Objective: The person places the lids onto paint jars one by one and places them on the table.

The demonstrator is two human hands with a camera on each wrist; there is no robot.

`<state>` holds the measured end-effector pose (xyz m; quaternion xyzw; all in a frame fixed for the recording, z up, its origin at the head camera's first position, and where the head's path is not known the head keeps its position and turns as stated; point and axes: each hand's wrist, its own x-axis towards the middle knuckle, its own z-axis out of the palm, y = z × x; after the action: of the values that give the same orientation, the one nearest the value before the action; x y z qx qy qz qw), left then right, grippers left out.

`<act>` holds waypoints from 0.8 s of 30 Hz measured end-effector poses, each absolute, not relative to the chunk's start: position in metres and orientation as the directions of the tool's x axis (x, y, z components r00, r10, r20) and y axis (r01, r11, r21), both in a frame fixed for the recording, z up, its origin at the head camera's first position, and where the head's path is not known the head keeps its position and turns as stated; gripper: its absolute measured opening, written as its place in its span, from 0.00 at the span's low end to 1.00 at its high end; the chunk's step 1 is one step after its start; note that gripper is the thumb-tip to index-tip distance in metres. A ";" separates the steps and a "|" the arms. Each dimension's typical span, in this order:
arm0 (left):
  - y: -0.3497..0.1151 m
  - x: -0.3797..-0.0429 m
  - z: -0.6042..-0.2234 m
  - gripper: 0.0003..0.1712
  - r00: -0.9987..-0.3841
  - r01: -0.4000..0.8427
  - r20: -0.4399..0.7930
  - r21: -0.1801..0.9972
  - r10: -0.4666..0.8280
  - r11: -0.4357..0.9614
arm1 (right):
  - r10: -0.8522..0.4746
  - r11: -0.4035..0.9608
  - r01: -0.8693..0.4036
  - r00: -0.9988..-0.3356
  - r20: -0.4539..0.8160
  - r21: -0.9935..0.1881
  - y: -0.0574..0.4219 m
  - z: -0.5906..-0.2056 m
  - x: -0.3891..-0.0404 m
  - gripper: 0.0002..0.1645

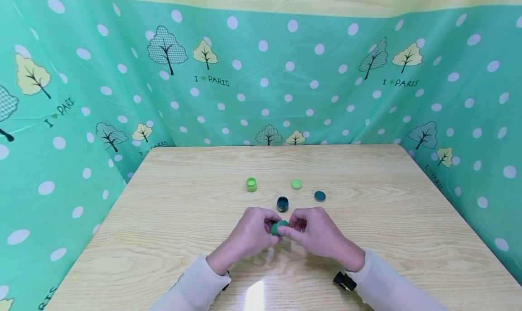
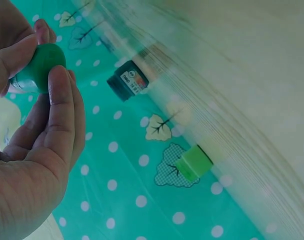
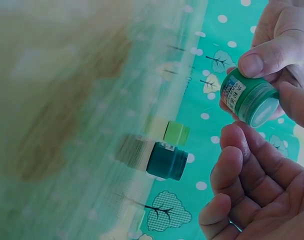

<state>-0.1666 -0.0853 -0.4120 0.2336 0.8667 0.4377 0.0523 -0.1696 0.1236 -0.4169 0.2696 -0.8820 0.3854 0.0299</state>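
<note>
The left hand (image 1: pixel 253 232) has its fingers curled around the body of a green cylindrical jar with a white label (image 3: pixel 247 95); the thumb presses on the labelled side. The right hand (image 1: pixel 320 234) pinches the opposite end of the jar between thumb and bent index finger, with the remaining fingers curled. The jar is tilted, held between both hands above the wood-grain surface (image 1: pixel 183 202), near a dark blue jar (image 1: pixel 282 205). Both forearms extend forward and converge, wrists angled inward. The gap between the right index fingertip and jar is hard to judge.
</note>
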 end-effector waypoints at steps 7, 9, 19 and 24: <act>-0.085 -0.167 -0.411 0.11 -0.892 0.350 0.112 0.786 0.438 0.510 | -0.453 0.567 -0.503 -0.852 0.263 -0.652 0.127 -0.415 -0.170 0.17; -0.085 -0.167 -0.411 0.12 -0.893 0.347 0.111 0.787 0.437 0.510 | -0.478 0.536 -0.535 -0.830 0.288 -0.654 0.128 -0.415 -0.170 0.20; -0.085 -0.167 -0.412 0.12 -0.887 0.355 0.122 0.797 0.445 0.489 | -0.567 0.418 -0.652 -0.731 0.380 -0.632 0.128 -0.416 -0.173 0.23; -0.086 -0.167 -0.412 0.12 -0.884 0.360 0.129 0.802 0.449 0.477 | -0.559 0.448 -0.642 -0.744 0.365 -0.622 0.127 -0.416 -0.172 0.24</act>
<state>-0.1670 -0.0859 -0.4119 0.2357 0.8579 0.4538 0.0495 -0.1716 0.1273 -0.4159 0.3535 -0.8492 0.3887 0.0533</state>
